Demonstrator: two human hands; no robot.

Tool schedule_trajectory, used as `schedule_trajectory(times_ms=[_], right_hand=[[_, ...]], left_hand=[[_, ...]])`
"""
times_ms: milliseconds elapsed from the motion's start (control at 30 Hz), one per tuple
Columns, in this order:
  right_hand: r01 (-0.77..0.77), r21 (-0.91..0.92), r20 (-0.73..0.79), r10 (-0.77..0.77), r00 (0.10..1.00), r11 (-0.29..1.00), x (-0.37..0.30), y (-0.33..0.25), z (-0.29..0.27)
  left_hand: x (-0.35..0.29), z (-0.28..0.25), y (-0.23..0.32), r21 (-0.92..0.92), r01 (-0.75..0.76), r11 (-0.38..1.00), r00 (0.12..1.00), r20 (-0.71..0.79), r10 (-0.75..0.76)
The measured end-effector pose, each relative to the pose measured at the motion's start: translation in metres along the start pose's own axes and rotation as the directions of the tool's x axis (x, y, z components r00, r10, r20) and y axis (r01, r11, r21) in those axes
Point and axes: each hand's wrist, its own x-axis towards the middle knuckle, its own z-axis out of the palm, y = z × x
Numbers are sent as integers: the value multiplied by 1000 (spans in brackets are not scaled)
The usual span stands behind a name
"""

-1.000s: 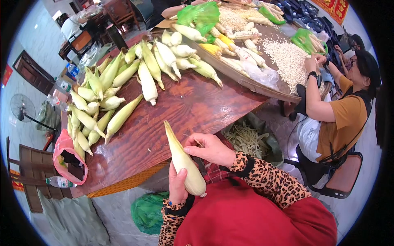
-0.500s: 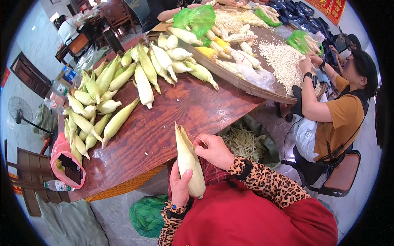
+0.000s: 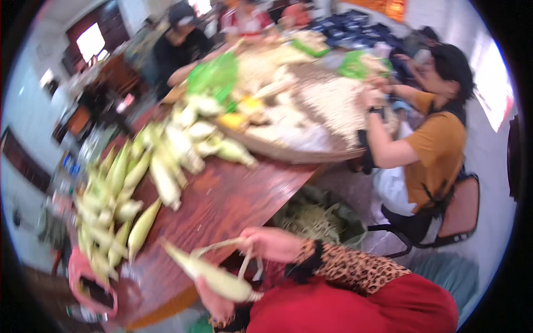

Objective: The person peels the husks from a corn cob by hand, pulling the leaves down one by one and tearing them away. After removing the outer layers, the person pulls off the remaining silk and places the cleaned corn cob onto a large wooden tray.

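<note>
My left hand (image 3: pixel 214 297) is wrapped round the lower part of an ear of corn (image 3: pixel 222 282) in its pale green husk. The ear lies tilted in front of my red clothing, its pointed tip toward the table and its stem end toward me. To the right, my right hand (image 3: pixel 269 244) is closed on a husk strip (image 3: pixel 219 246) that arches away from the ear. Loose pale strands dangle under that hand. Motion blurs both hands and the ear. On the table's left side lies a pile of husked-over corn ears (image 3: pixel 125 188).
Beyond the reddish wooden table (image 3: pixel 222 194) a large round tray (image 3: pixel 283 154) holds kernels, peeled cobs and green bags. A bag of husk scraps (image 3: pixel 319 222) stands below the table's right edge. A seated person (image 3: pixel 438 139) works at the tray. A pink bag (image 3: pixel 78 277) sits at the left corner.
The ear has tipped over from upright toward the left, and my right hand has drawn a husk strip away from it. The whole view has shifted, showing more people at the far side.
</note>
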Motion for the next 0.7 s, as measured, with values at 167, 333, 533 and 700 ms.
schedule_trajectory(times_ms=[167, 333, 533, 700], right_hand=[[-109, 323, 25, 106, 994, 940, -1, 25, 2], [-131, 447, -23, 158, 987, 885, -43, -14, -25], [131, 127, -244, -97, 965, 983, -30, -28, -41], [-93, -353, -53, 79, 995, 931, 3, 10, -26]], left_hand=[[0, -13, -5, 294, 69, 953, 994, 66, -92], [-11, 17, -20, 481, -2, 877, 993, 107, -56], [-8, 30, -30, 540, -3, 842, 991, 116, -71], [1, 20, -35, 538, 15, 843, 994, 86, -73]])
